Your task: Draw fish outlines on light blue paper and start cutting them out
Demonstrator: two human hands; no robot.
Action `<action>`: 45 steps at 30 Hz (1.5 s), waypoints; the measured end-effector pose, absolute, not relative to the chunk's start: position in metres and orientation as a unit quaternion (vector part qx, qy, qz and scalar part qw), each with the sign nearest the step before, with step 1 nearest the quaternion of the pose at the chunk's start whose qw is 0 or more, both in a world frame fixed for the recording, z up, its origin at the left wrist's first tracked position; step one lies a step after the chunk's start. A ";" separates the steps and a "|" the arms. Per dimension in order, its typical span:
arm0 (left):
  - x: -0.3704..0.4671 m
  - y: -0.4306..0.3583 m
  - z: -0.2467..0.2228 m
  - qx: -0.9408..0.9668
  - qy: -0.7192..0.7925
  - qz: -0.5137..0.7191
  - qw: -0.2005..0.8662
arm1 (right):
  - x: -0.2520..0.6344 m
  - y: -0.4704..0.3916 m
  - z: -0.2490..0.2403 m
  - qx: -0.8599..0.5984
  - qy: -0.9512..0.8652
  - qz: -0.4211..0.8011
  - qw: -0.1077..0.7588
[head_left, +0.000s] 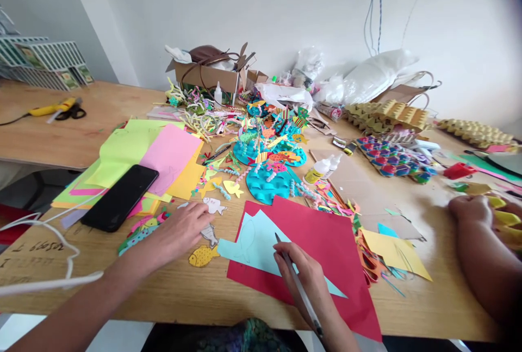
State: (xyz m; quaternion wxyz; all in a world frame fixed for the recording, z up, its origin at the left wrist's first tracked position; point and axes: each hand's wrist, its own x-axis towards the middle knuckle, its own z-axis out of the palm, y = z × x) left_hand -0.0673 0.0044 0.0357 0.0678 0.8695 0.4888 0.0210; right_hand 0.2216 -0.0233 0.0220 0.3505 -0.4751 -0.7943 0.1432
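Right hand (304,269) gripping pen (302,293) over angular blue paper (253,239)
Toward desk's (163,298) front edge: left hand (184,232), grasp unclear, beside grey paper fish (209,235).

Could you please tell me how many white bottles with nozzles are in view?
3: one white bottle before the cardboard box, plus a front bottle and its neighbour right of the turquoise piece. Others may be hidden in the clutter.

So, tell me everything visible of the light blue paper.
The light blue paper is a flat, irregular piece, notched at left and pointed at lower right. Its left part bears a faint fish-like outline. It lies on red paper, its left tab overhanging that sheet's edge. The right hand holds a pen over it; tip contact is unclear.
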 end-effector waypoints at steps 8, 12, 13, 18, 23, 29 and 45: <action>-0.066 0.030 0.045 0.879 0.462 -0.061 0.098 | 0.227 -0.025 0.011 -0.492 -0.778 0.142 0.363; -0.069 0.035 0.044 0.874 0.468 -0.045 0.120 | 0.226 -0.025 0.005 -0.506 -0.767 0.161 0.359; -0.070 0.036 0.044 0.871 0.469 -0.035 0.138 | 0.226 -0.025 0.005 -0.510 -0.765 0.165 0.357; -0.074 0.041 0.054 0.864 0.452 0.016 0.221 | 0.228 -0.025 0.012 -0.517 -0.750 0.192 0.366; -0.048 0.042 0.078 0.862 0.400 0.109 0.292 | 0.221 -0.022 0.033 -0.518 -0.704 0.256 0.413; 0.001 0.039 0.085 0.816 0.397 0.144 0.394 | 0.201 -0.006 0.058 -0.500 -0.719 0.236 0.421; 0.038 0.052 0.038 0.723 0.395 0.224 0.520 | 0.200 0.000 0.032 -0.535 -0.647 0.333 0.428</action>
